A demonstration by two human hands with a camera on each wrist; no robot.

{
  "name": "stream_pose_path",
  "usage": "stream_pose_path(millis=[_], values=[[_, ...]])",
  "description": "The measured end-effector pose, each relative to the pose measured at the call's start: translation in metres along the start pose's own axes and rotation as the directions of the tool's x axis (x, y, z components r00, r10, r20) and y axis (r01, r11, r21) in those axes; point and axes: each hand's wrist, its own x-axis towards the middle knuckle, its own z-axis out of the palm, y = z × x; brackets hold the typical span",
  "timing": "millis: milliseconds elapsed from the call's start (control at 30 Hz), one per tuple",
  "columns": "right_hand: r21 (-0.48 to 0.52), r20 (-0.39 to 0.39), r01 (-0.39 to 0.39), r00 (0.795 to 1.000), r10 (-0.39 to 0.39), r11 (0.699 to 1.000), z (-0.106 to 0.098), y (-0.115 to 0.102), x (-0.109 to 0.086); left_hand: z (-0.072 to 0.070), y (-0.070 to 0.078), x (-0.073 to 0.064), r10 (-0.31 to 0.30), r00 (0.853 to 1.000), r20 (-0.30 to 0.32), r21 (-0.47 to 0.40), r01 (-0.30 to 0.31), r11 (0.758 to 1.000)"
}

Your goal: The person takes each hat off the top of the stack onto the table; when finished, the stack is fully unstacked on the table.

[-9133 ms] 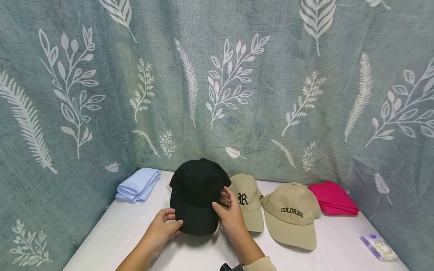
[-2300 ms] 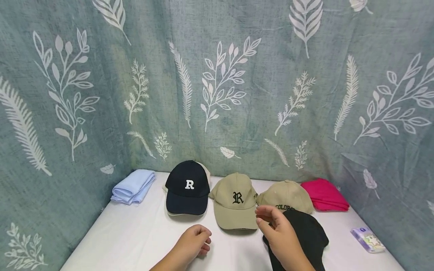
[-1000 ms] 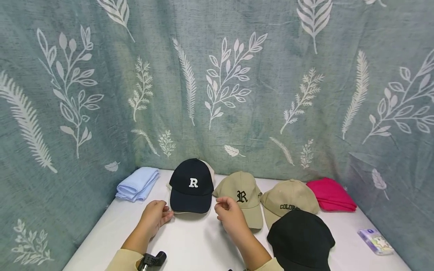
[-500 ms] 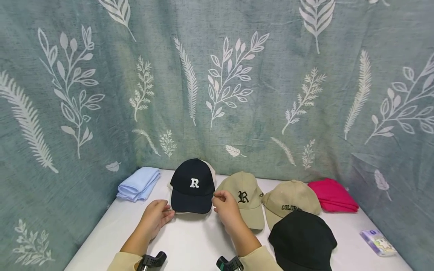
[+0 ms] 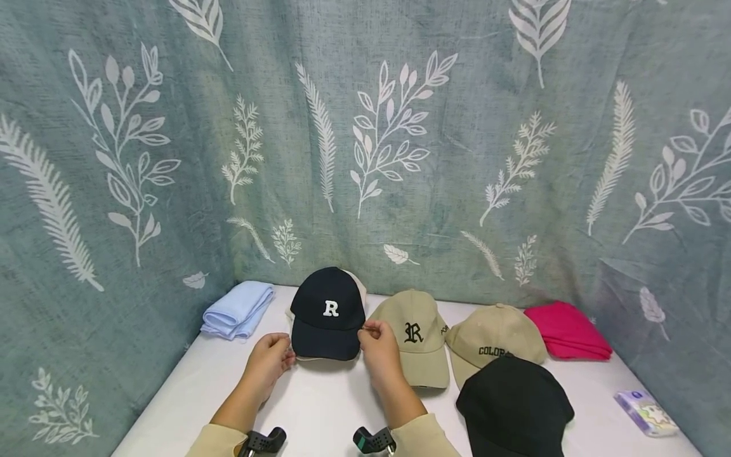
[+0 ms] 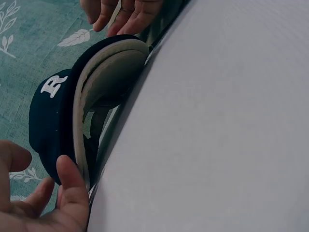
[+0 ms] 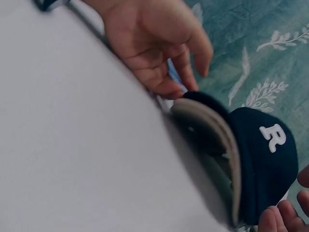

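Note:
A navy cap [image 5: 329, 309] with a white R sits nested over a light-coloured cap [image 5: 355, 283], whose edges show behind the crown and under the brim. My left hand [image 5: 266, 358] is at the left side of the brim, its fingertips right at the edge and the thumb apart from them. On the other side my right hand [image 5: 379, 346] has its relaxed fingers right at the brim's right edge. The left wrist view shows the brim [image 6: 79, 104] from below, with a second, paler brim inside it. Neither hand is curled around the caps.
Right of the hands stand a khaki cap [image 5: 412, 333] with a black R and a tan COLORADO cap [image 5: 497, 330]. A black cap [image 5: 514, 406] overlaps the latter in front. Folded blue cloth [image 5: 240, 309], folded pink cloth [image 5: 568, 331] and a small packet [image 5: 645, 412] lie at the sides.
The black cap, earlier held by both hands in front of the navy one, now lies at the front right. Both hands have come back to the navy cap; the right has moved closer to its brim.

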Motion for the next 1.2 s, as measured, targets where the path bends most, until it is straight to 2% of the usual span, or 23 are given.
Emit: stream_pose_path(millis=[167, 267, 567, 767, 1000, 1200], values=[[-0.045, 0.021, 0.023, 1.000, -0.022, 0.999, 0.002, 0.006, -0.002, 0.004, 0.001, 0.001, 0.004, 1.000, -0.014, -0.011, -0.004, 1.000], [-0.042, 0.038, 0.017, 0.999, -0.015, 0.999, 0.003, 0.011, -0.003, 0.004, 0.002, -0.001, -0.002, 1.000, 0.001, -0.022, 0.002, 1.000], [-0.054, 0.112, 0.005, 0.994, 0.002, 0.999, 0.008, 0.022, -0.003, -0.001, -0.002, 0.000, 0.040, 0.997, 0.073, -0.022, -0.038, 0.999], [-0.047, 0.170, 0.011, 0.985, -0.003, 0.999, 0.008, 0.026, -0.003, -0.004, -0.006, 0.002, 0.050, 0.995, 0.090, 0.002, -0.051, 0.999], [-0.036, 0.190, 0.010, 0.982, -0.003, 0.999, 0.008, 0.026, -0.004, -0.006, -0.007, 0.002, 0.067, 0.991, 0.112, 0.044, -0.073, 0.996], [-0.037, 0.200, -0.004, 0.980, 0.012, 0.999, 0.009, 0.028, -0.003, -0.005, -0.007, 0.003, 0.074, 0.991, 0.111, 0.039, -0.079, 0.996]])
